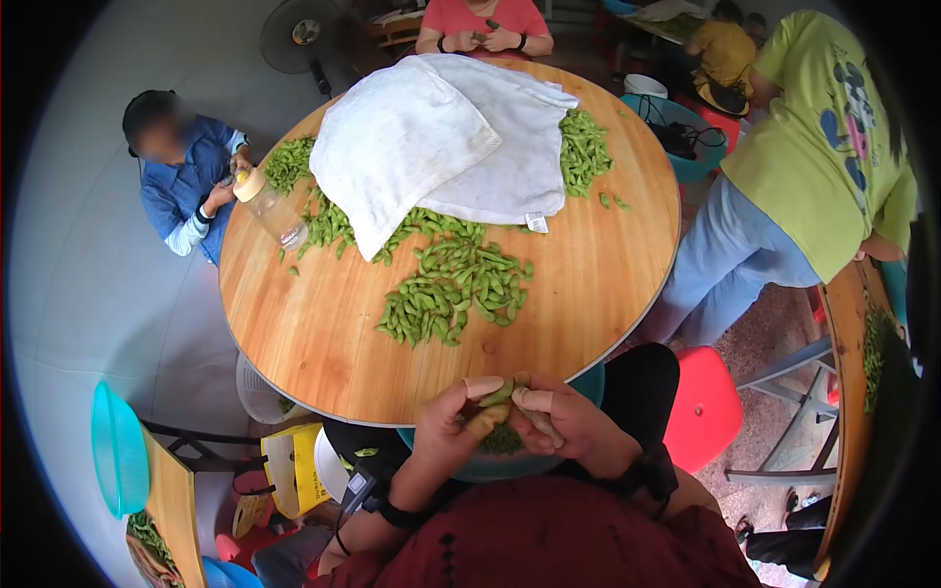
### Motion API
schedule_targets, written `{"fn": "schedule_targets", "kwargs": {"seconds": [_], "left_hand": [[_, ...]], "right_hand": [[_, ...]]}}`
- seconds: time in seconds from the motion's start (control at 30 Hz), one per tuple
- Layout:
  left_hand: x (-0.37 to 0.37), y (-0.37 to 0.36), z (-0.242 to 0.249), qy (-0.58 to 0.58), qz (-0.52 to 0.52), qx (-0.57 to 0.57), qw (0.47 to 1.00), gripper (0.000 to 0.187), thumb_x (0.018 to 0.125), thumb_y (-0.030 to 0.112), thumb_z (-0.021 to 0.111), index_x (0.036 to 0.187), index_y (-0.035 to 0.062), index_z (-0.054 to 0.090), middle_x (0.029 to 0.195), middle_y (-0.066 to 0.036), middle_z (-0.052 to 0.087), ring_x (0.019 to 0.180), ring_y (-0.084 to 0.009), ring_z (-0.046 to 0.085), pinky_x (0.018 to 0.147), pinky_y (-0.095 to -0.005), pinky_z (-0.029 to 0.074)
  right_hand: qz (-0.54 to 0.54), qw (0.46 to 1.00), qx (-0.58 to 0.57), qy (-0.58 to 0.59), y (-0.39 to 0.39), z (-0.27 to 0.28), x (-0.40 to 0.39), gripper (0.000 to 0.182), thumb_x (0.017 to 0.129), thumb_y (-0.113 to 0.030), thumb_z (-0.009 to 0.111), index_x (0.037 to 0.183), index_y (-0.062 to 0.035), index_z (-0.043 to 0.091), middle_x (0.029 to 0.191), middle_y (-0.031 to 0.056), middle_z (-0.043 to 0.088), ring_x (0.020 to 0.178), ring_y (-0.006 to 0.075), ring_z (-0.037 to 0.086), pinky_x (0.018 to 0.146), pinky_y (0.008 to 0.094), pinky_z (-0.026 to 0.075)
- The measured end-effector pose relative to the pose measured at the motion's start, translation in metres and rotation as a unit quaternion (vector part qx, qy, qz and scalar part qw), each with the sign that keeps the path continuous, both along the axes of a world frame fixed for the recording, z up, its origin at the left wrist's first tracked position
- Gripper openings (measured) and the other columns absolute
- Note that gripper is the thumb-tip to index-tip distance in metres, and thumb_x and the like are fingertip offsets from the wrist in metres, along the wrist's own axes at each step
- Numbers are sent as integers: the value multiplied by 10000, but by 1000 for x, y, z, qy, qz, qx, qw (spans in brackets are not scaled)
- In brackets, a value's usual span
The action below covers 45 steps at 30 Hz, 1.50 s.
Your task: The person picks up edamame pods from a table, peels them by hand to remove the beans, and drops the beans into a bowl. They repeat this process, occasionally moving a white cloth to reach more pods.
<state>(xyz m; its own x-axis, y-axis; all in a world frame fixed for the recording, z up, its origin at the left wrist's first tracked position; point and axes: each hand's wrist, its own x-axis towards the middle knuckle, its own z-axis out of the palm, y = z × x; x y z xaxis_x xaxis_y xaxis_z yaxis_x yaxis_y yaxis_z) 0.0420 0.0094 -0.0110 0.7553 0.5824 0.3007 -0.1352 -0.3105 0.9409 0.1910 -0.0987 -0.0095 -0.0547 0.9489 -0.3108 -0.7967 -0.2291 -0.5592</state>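
Over the near edge of the round table, my left hand (453, 419) and my right hand (567, 419) meet with fingertips pinched together. A green edamame pod (498, 395) is between them, gripped by both. Pale coverings sit on several of my fingertips. Below my hands a teal basin (470, 472) rests at my lap, with small green pieces (501, 440) inside it. A loose heap of edamame pods (441, 294) lies on the tabletop in front of me.
White cloths (412, 127) cover more pods on the wooden table (608, 265). A bottle (274, 211) stands at its left. People sit at the left and far side; another person in a lime shirt (804, 147) bends at the right. A red stool (704, 402) is beside me.
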Motion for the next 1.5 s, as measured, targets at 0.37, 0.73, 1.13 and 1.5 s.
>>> {"fn": "schedule_targets", "kwargs": {"seconds": [0.37,0.73,1.13,1.5], "left_hand": [[3,9,-20,40,-9,-226,973,117,888,15,579,985,23,643,844,-122,659,738,-173,645,639,-281,490],[-8,0,8,173,-29,77,981,189,897,-21,521,1064,-17,611,933,-134,680,882,-177,668,735,-291,511],[-24,-6,10,175,-76,145,971,317,875,45,596,1155,1,454,1026,-218,631,922,-409,640,704,-435,516],[-89,44,64,390,110,287,868,120,789,89,670,893,31,655,867,-150,633,705,-331,643,637,-392,507]], "right_hand": [[-25,939,-38,-340,-6,13,-10,182,956,-172,505,1090,-50,521,708,47,576,508,121,517,453,259,402],[-126,824,-11,-552,2,-14,-6,253,809,-181,714,946,-11,584,732,107,586,655,169,586,597,320,454],[-39,883,17,-468,-10,0,-9,252,812,-191,710,936,-5,594,731,123,575,589,208,563,561,305,450],[76,762,220,-604,-16,-57,-4,242,808,-148,585,1010,-15,575,894,149,602,858,314,613,773,380,480]]}}
